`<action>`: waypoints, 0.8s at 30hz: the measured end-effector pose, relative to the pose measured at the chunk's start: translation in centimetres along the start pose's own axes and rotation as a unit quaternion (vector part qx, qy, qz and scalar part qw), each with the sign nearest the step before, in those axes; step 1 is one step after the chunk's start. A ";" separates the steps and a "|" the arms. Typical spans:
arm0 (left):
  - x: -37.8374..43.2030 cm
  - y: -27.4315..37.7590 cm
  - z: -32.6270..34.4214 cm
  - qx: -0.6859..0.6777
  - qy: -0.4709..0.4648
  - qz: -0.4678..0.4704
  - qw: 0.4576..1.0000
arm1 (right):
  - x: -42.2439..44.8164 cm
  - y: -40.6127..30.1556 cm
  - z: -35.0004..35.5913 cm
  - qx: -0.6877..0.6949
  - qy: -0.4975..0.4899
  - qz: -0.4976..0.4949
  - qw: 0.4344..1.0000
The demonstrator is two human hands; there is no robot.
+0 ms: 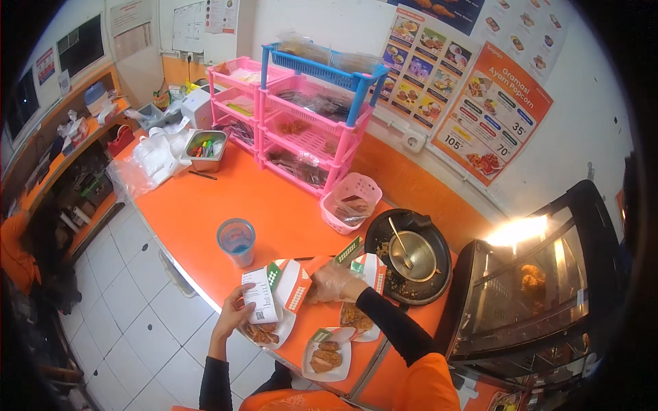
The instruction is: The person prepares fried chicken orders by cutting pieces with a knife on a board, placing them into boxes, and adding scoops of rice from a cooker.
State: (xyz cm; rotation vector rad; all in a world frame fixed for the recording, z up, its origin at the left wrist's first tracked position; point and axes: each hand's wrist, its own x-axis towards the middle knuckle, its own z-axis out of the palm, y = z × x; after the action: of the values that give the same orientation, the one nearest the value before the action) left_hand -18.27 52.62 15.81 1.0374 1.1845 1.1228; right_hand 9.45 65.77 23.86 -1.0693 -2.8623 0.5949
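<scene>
Between thumb and fingers, my left hand (239, 311) grips a printed paper receipt (261, 298) above an open paper food box (285, 321) with pieces of fried chicken (263, 333). My right hand (331, 282), in a clear plastic glove, is at the raised lid of a box between two others; its fingers are partly hidden, so its grip cannot be told. Below my right forearm, a second box (371, 334) holds breaded chicken (355, 316). A smaller open box (342, 367) with fried chicken (325, 358) stands nearest me on the orange table.
A tumbler (236, 244) stands left of the boxes. Beyond them are a stone mortar (378, 231) with a metal bowl (419, 262) and fork, a pink basket (339, 223) and pink rack (336, 172). A lit glass food warmer (514, 308) stands right. A person (15, 251) is far left.
</scene>
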 end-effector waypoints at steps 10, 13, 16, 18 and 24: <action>0.7 0.1 -0.2 -0.005 -0.006 -0.008 1.000 | 5.0 2.7 3.1 -0.055 0.057 0.028 0.996; 0.3 -0.2 -1.2 -0.003 0.001 -0.031 1.000 | 5.5 1.2 1.1 0.049 0.021 0.022 0.998; 0.2 -0.5 -1.3 -0.022 0.003 -0.020 1.000 | 4.4 0.2 -2.4 0.179 -0.017 0.034 0.983; 0.6 0.0 -0.5 -0.021 -0.008 -0.022 1.000 | 4.5 4.1 -0.5 0.151 -0.041 0.048 0.986; 0.1 0.2 -0.8 -0.019 0.010 -0.035 0.999 | 6.1 2.1 -2.4 0.065 0.000 0.153 0.986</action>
State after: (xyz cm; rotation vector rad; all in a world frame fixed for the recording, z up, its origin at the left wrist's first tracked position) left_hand -19.11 52.76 15.90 0.9512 1.2019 1.0981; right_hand 6.47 71.90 24.71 -1.4960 -2.6320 0.7843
